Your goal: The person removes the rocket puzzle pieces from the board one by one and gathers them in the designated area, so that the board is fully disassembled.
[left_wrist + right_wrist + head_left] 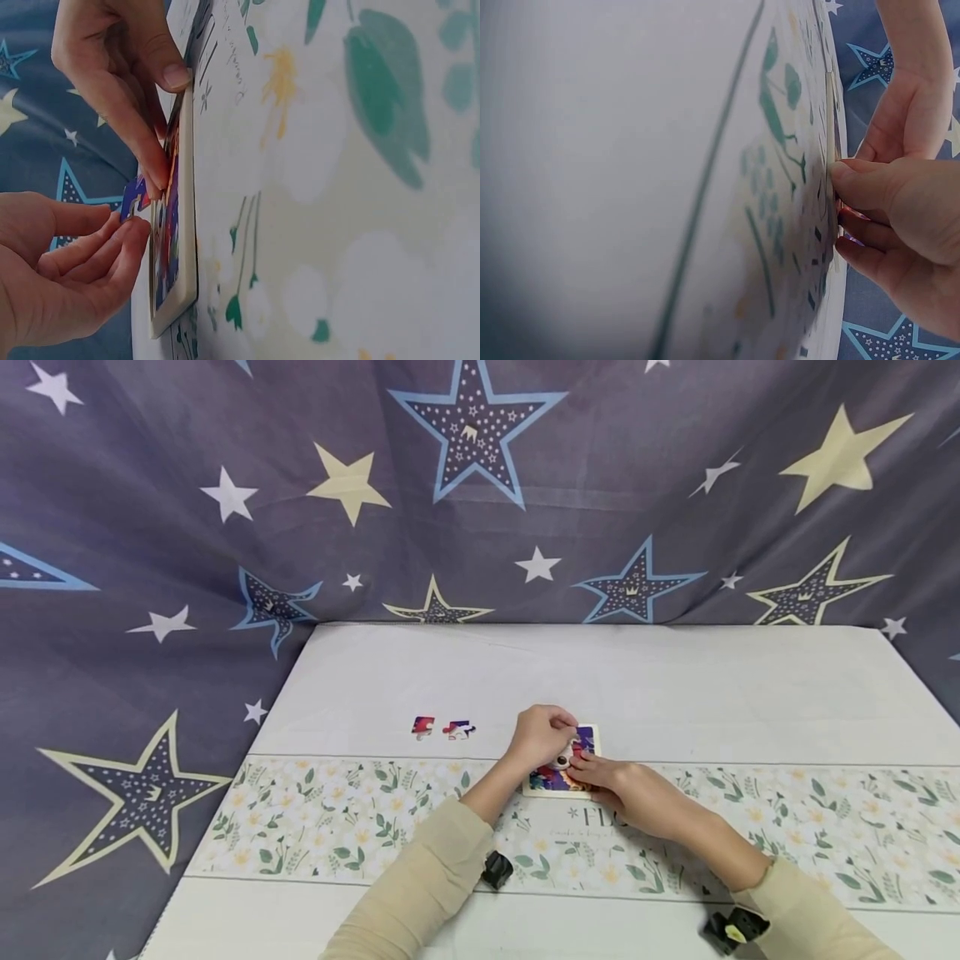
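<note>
A small jigsaw puzzle in a cream-edged tray point(561, 793) lies on the table, its picture purple, red and orange with a pale face and a dark eye. My left hand point(542, 735) is over the tray's upper left part. Between its thumb and fingers it pinches a purple and red puzzle piece point(133, 199), tilted up at the puzzle's surface. From the other side my right hand point(633, 785) presses extended fingers on the picture. In the left wrist view its thumb point(177, 76) touches the tray's near edge. Both hands cover part of the picture.
Two loose puzzle pieces, a red and purple one point(422, 727) and a purple and white one point(458, 730), lie left of the tray. A floral band point(315, 827) runs across the white table cover point(675, 685). Behind hangs a dark star-patterned cloth point(285, 427).
</note>
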Motion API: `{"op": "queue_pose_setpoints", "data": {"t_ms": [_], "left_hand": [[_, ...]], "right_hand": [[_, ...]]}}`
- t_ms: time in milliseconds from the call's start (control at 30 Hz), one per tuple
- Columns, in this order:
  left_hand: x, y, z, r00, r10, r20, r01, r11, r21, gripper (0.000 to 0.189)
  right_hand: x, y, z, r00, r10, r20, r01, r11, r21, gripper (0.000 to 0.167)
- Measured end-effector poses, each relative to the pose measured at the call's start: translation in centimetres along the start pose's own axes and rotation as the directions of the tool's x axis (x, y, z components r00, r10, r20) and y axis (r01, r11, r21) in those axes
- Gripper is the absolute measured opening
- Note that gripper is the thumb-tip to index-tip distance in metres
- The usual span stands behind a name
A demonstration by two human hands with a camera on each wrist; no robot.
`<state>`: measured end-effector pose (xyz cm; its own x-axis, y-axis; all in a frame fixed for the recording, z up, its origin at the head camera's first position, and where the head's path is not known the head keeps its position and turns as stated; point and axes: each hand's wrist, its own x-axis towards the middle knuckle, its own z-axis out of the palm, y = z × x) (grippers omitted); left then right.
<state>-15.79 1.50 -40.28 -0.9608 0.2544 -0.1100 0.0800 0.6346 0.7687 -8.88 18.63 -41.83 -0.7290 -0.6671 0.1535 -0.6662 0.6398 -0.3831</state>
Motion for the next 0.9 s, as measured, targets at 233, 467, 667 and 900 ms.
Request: {"op": "queue_pose_setpoints", "data": {"t_ms": [233, 467, 667, 900], "left_hand": [[-0.03, 0.25, 0.11, 1.0, 0.0, -0.017, -0.001, 0.999, -0.036, 0.01], [0.33, 0.09, 0.39, 0.999, -0.028, -0.023, 0.026, 0.997, -0.072, 0.007], [0.42, 0.3, 0.32, 0.997, -0.075, -0.004, 0.075, 0.993, -0.09, 0.005], [0.39, 0.32, 0.21, 0.997, -0.073, -0.008, 0.072, 0.993, -0.093, 0.006]], "right_hand": [[-0.1, 0.04, 0.08, 1.0, 0.006, 0.0, -0.006, 1.0, 0.003, 0.044], [-0.06, 0.14, 0.17, 1.0, 0.005, 0.002, -0.005, 1.0, -0.008, 0.044], [-0.06, 0.07, 0.19, 1.0, 0.013, 0.011, -0.013, 1.0, -0.012, 0.043], [0.05, 0.05, 0.14, 1.0, 0.014, 0.015, -0.014, 1.0, -0.002, 0.044]]}}
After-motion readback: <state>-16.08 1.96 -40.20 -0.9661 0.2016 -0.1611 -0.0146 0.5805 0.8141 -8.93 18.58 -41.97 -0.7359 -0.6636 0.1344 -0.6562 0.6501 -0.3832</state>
